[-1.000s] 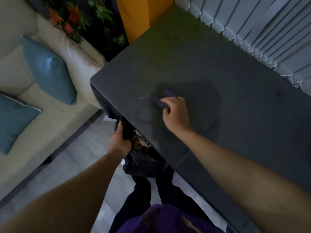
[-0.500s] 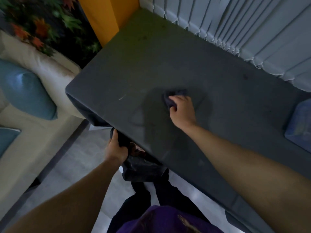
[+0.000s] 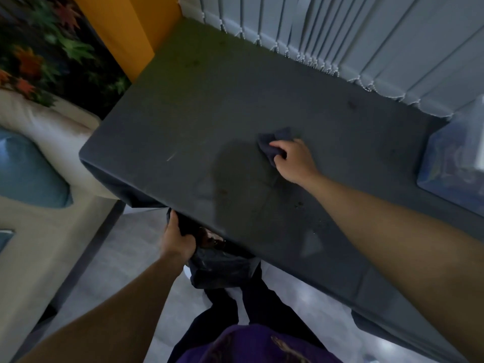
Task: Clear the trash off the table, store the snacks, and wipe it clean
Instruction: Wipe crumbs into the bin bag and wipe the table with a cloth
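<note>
A dark grey cloth-covered table (image 3: 199,106) fills the middle of the head view. My right hand (image 3: 293,159) grips a small dark blue rag (image 3: 272,142) and holds it against the tabletop near its centre. Below the table's near edge my left hand (image 3: 176,239) grips the rim of a black trash bag (image 3: 220,265), which hangs open with some brownish trash visible inside. A few small crumbs or drops (image 3: 300,204) lie on the tabletop close to my right forearm.
A blue patterned box or package (image 3: 455,163) sits on the table's right end. Grey vertical blinds (image 3: 353,40) run along the far side. A beige sofa (image 3: 39,179) with blue cushions stands at left, an orange pillar (image 3: 125,30) at the far corner.
My right hand has slid the rag to the right and slightly farther across the tabletop. My left hand keeps hold of the trash bag at the table's edge.
</note>
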Tool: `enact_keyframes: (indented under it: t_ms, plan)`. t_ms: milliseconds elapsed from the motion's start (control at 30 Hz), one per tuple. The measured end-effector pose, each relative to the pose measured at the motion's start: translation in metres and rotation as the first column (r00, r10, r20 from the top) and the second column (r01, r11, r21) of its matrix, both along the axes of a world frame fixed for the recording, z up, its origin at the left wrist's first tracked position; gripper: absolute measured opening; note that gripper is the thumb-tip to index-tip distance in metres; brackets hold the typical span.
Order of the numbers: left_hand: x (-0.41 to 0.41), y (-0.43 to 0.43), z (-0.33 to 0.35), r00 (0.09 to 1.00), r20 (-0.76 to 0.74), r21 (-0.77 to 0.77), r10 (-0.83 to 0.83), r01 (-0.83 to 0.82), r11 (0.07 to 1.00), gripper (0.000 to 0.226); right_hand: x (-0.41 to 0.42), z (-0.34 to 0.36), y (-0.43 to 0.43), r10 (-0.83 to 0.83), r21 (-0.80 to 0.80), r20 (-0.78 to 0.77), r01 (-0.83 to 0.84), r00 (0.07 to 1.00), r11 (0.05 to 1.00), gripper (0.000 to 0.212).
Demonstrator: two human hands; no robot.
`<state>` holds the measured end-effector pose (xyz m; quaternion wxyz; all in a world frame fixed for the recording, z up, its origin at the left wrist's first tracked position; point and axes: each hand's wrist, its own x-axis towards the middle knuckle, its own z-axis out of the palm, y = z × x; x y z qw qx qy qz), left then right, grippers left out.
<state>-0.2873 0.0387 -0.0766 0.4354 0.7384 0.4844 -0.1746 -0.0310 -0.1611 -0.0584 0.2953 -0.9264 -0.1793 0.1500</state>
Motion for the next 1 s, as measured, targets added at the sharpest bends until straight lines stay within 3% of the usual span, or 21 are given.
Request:
enact_keyframes:
  t_ms: [133, 233, 333, 433, 533, 633, 700, 767, 900, 1000]
  plan:
    - [0.0, 0.002, -0.004, 1.0, 0.029, -0.004, 0.012, -0.012, 1.0, 0.096, -0.005, -0.005, -0.002, -0.034, -0.281, 0.08, 0.055, 0.996, 0.958, 0.048]
    - [0.0, 0.001, -0.002, 0.999, 0.045, 0.014, 0.001, -0.002, 1.0, 0.095, -0.008, -0.008, 0.005, -0.021, -0.464, 0.021, 0.028, 1.0, 0.885, 0.056]
    - [-0.006, 0.002, -0.003, 0.998, 0.063, 0.032, -0.023, 0.021, 0.999, 0.095, -0.007, -0.01, 0.005, 0.002, -0.538, -0.027, -0.016, 1.0, 0.843, 0.06]
    - [-0.019, 0.008, -0.006, 0.996, 0.077, 0.056, -0.047, 0.042, 0.998, 0.094, -0.012, -0.003, 0.01, 0.026, -0.582, 0.041, 0.003, 0.999, 0.813, 0.063]
    - [-0.035, 0.017, -0.007, 0.996, 0.078, 0.036, -0.035, 0.032, 0.999, 0.091, -0.029, 0.003, 0.027, 0.083, -0.43, 0.211, 0.016, 0.974, 0.903, 0.058]
    - [-0.06, 0.029, -0.004, 0.996, 0.088, 0.016, -0.028, 0.027, 1.0, 0.088, -0.058, 0.009, 0.059, 0.204, -0.147, 0.287, -0.168, 0.936, 0.975, 0.045]
    - [-0.081, 0.04, -0.002, 0.994, 0.11, 0.015, -0.02, 0.018, 1.0, 0.086, -0.081, 0.012, 0.086, 0.307, -0.003, 0.221, -0.314, 0.926, 0.949, 0.037]
    - [-0.102, 0.053, 0.001, 0.992, 0.124, 0.015, -0.013, 0.011, 1.0, 0.085, -0.107, 0.016, 0.112, 0.406, 0.087, 0.058, -0.409, 0.912, 0.908, 0.03]
    - [-0.142, 0.072, 0.016, 0.992, 0.124, 0.046, 0.001, -0.007, 0.999, 0.082, -0.157, 0.015, 0.148, 0.588, 0.082, -0.123, -0.583, 0.799, 0.809, 0.018]
    - [-0.169, 0.088, 0.029, 0.987, 0.155, 0.11, 0.036, -0.053, 0.993, 0.079, -0.187, 0.011, 0.168, 0.656, 0.022, -0.185, -0.665, 0.731, 0.747, 0.027]
